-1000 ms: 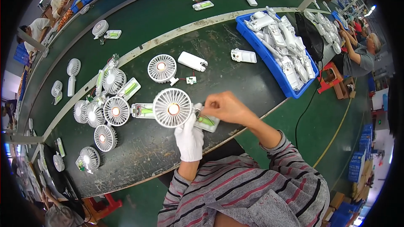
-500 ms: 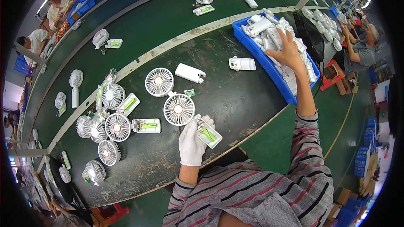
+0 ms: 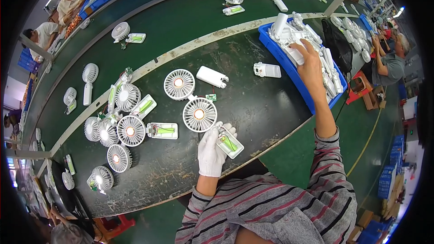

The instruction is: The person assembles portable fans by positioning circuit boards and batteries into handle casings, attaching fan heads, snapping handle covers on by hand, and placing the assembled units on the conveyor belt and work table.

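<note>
In my gloved left hand (image 3: 211,154) is a white handheld fan (image 3: 199,114), gripped at its opened handle (image 3: 230,144). A green battery and thin wires show inside that handle. The fan's round head rests on the dark table beyond my fingers. My bare right hand (image 3: 312,70) is over a blue bin (image 3: 289,80) heaped with white plastic pieces. Its bent fingers close on a white handle cover (image 3: 295,56); the thumb is partly hidden. A small green circuit board (image 3: 211,97) lies beside the held fan's head.
Another fan (image 3: 179,84), a white handle shell (image 3: 212,77) and a loose cover (image 3: 267,70) lie farther out. Several part-assembled fans (image 3: 131,130) cluster at left. A green conveyor (image 3: 181,31) carrying fans curves behind the table. A black bag (image 3: 338,47) stands beside the bin. People sit at both sides.
My right hand's spread fingers have bent down onto a cover in the bin. One white piece there now stands more upright. The view has shifted slightly; my left hand keeps its hold.
</note>
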`<state>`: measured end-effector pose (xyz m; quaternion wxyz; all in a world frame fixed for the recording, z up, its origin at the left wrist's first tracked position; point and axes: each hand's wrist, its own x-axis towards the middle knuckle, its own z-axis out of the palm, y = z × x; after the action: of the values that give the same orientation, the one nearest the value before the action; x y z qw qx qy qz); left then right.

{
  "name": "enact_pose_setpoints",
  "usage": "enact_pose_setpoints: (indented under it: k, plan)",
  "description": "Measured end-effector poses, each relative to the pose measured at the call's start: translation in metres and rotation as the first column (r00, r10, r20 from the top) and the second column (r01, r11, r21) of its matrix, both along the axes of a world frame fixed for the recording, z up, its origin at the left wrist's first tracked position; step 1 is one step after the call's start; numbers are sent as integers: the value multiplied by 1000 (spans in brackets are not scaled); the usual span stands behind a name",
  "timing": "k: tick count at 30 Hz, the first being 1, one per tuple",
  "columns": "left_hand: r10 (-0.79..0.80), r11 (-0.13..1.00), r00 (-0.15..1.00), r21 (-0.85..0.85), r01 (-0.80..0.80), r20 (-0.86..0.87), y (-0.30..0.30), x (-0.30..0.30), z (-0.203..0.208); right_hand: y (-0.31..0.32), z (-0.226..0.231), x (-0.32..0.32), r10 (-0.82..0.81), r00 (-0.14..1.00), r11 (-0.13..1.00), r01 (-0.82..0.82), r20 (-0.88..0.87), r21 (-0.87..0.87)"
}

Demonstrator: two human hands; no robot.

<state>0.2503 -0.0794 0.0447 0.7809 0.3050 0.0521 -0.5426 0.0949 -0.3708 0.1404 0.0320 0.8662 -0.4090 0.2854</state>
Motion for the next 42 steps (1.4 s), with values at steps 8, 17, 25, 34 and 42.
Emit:
enact_pose_setpoints:
  k: [8,17,25,34,42]
  plan:
    - [20,999,1000,44,-19,-8,2,2,6,83,-15,42,348,937,936,-348,-2,50]
    - [-46,994,998,98,50,-46,1,14,18,116,-25,81,673,740,557,-515,9,652]
    - [-199,972,977,115,207,-79,4,26,21,-33,0,54,223,958,849,-283,182,446]
    - [-227,968,948,58,245,-222,8,35,19,-121,-18,133,426,868,889,-350,-255,295]
    - [-234,970,915,-16,243,-328,11,36,15,-121,-49,171,513,734,845,-341,-444,413]
